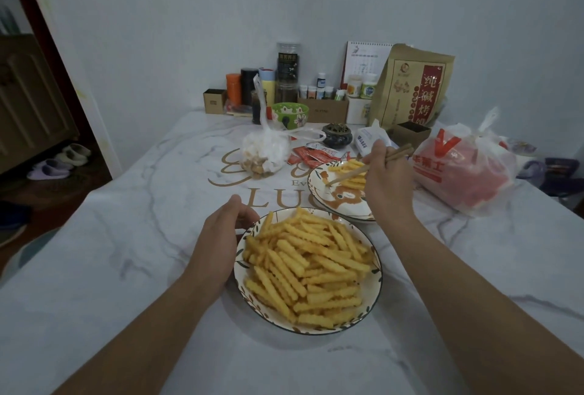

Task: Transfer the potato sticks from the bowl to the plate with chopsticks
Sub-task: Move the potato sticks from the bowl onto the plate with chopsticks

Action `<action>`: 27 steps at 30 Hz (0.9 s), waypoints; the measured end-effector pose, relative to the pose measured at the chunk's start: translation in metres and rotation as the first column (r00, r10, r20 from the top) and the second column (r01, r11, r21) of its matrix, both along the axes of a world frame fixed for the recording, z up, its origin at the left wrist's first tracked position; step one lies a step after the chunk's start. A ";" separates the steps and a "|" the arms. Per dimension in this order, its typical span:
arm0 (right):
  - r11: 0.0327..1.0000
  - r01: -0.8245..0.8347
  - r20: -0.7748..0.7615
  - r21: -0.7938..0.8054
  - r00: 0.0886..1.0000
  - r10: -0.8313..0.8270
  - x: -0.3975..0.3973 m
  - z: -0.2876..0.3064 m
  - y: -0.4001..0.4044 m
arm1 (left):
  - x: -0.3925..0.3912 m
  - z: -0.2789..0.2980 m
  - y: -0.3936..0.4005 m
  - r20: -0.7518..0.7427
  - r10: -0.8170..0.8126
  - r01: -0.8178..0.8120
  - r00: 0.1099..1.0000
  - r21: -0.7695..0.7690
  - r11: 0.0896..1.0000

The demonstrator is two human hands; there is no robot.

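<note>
One round ceramic bowl (308, 271) with a dark rim and small leaf pattern sits on the white marble-patterned tabletop (126, 268), heaped with crinkle-cut yellow potato sticks (311, 268), too many to count. They lie crisscrossed; most have their long axes running diagonally, from the bowl's far-left side toward its near-right side.

Just beyond the bowl's far-right rim, nearly touching it, is one round white plate (319, 186) with a brown animal drawing. A small pile of the same sticks (349, 175) lies on its far side, several at least, the exact count unclear; they lie roughly crosswise, left to right.

The left hand (221, 243) rests against the bowl's left rim, thumb and fingers curved round the edge, holding it. The right hand (387, 181), beyond the bowl over the plate, grasps one pair of brown wooden chopsticks (363, 168). Their long axis slants from upper right down to lower left, tips low over the plate beside the small pile. Whether the tips pinch a stick cannot be told.

Farther from the bowl: one red plastic bag (467, 170) at far right, one clear bag of snacks (265, 151) at far left, one green bowl (290, 114) behind.
</note>
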State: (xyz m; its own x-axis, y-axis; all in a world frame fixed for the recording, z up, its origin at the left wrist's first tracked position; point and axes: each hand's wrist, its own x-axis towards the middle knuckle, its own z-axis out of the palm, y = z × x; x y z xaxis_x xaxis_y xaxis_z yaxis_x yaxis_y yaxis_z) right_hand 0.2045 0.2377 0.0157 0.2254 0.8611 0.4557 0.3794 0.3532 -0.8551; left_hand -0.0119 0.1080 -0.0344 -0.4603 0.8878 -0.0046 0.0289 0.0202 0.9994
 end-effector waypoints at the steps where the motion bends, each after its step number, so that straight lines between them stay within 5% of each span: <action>1: 1.000 0.024 -0.012 0.008 1.000 -0.024 0.002 -0.001 0.001 | 0.000 -0.001 0.000 -0.001 0.001 -0.001 1.000 -0.002 1.000; 7: 0.999 0.033 -0.262 -0.017 0.964 -0.036 0.024 0.007 0.006 | -0.001 -0.001 0.002 0.002 0.008 -0.008 1.000 -0.005 1.000; 12: 0.908 -0.411 -0.510 -0.077 0.799 0.318 0.025 0.050 -0.020 | -0.002 0.000 0.001 0.116 0.048 -0.050 0.992 0.009 0.999; 15: 0.729 -0.668 -0.424 -0.150 0.710 0.562 0.012 0.056 -0.037 | -0.003 0.003 0.002 0.236 0.072 -0.078 0.969 0.018 0.997; 18: 0.660 -0.731 -0.313 -0.173 0.676 0.667 -0.003 0.053 -0.046 | -0.005 0.006 0.002 0.310 0.079 -0.093 0.947 0.031 0.995; 23: 0.650 -0.732 -0.234 -0.204 0.681 0.694 -0.011 0.053 -0.053 | -0.007 0.006 0.002 0.338 0.072 -0.089 0.938 0.035 0.995; 27: 0.743 -0.663 -0.371 -0.096 0.716 0.591 -0.002 0.062 -0.051 | -0.007 0.006 0.002 0.331 0.055 -0.065 0.942 0.020 0.998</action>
